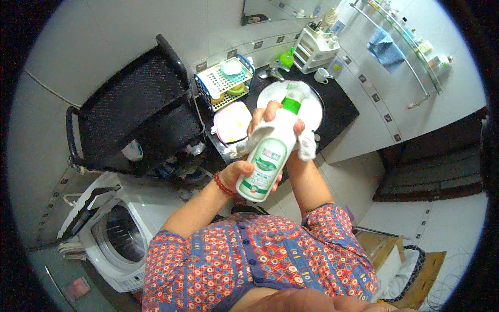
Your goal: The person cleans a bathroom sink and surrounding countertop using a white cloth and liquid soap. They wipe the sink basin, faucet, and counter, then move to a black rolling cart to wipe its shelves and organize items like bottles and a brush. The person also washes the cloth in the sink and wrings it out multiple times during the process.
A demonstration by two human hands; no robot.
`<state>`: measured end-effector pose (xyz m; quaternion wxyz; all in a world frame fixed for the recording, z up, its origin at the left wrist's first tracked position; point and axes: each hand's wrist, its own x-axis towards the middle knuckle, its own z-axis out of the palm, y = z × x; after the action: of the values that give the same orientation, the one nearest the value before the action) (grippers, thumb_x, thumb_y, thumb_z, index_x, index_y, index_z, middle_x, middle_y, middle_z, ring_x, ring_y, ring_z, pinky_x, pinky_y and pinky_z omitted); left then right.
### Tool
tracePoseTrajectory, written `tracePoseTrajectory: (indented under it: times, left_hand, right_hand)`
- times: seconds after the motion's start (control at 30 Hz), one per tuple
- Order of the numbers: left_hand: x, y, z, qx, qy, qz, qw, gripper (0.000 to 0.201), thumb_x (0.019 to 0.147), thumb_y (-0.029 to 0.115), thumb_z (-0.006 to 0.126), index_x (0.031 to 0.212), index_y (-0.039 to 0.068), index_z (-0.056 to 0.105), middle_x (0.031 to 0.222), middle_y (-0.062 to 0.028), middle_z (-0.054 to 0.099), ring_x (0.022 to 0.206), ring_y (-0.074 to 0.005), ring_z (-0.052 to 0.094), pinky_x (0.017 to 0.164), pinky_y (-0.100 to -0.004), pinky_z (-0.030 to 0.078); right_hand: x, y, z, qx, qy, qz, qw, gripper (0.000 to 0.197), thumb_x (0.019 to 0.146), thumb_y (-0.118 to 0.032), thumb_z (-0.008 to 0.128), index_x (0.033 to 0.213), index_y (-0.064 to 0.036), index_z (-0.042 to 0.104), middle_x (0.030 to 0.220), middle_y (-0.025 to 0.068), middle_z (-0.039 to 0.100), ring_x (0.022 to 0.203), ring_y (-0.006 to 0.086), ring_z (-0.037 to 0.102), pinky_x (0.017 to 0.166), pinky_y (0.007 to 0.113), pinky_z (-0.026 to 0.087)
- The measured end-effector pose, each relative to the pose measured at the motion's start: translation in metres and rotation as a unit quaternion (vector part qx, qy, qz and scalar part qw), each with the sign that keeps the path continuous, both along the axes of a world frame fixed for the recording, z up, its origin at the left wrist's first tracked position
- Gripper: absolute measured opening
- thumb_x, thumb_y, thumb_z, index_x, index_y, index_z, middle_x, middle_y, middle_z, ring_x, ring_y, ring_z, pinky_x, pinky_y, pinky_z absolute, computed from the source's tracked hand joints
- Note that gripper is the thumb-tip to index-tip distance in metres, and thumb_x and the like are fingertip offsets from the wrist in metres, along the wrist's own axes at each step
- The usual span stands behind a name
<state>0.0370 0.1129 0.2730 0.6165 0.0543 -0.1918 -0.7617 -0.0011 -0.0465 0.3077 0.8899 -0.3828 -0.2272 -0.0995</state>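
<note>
A white bottle [267, 164] with a green and white label, a green collar and a clear cap is held tilted in front of my chest, its top leaning away to the right. My left hand [236, 174], with a red bead bracelet at the wrist, grips the lower part. Wrapped round the bottle's neck from behind is my right hand [265, 115]; its palm is hidden. A white cloth [307, 145] is bunched in that hand and shows on both sides of the bottle. Past the bottle lies a round white basin [273, 93] in the dark counter.
Left of the basin stand a small rack [223, 80] and a pink board [232, 122]. Behind are a green bottle [286, 59], a white drawer unit [315, 49] and a mug [322, 76]. A black basket cart [135, 104] and a washing machine [122, 234] with its door open stand left.
</note>
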Motion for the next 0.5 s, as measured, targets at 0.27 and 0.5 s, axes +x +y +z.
tracePoseTrajectory:
  times: [0.27,0.5]
  left_hand:
    - [0.042,0.016,0.003,0.112,-0.543,0.476,0.683,0.062,0.068,0.021,0.077,0.117,-0.002,0.048,0.103,-0.015,0.063,0.091,-0.0245,0.063,0.081,-0.0355,0.05]
    - [0.037,0.025,0.008,0.207,-0.693,0.527,0.446,0.07,0.067,0.024,0.079,0.12,0.002,0.04,0.1,-0.0246,0.059,0.09,-0.0415,0.06,0.075,-0.046,0.05]
  right_hand:
    - [0.004,0.057,0.005,-0.289,0.161,-0.426,0.842,0.082,0.073,-0.032,0.072,0.135,0.0038,0.032,0.124,0.0172,0.049,0.113,0.025,0.05,0.096,0.035,0.04]
    - [0.019,0.071,0.0,-0.333,0.148,-0.563,0.742,0.055,0.091,-0.034,0.057,0.127,0.0049,0.042,0.113,0.0113,0.053,0.104,0.017,0.05,0.094,0.031,0.039]
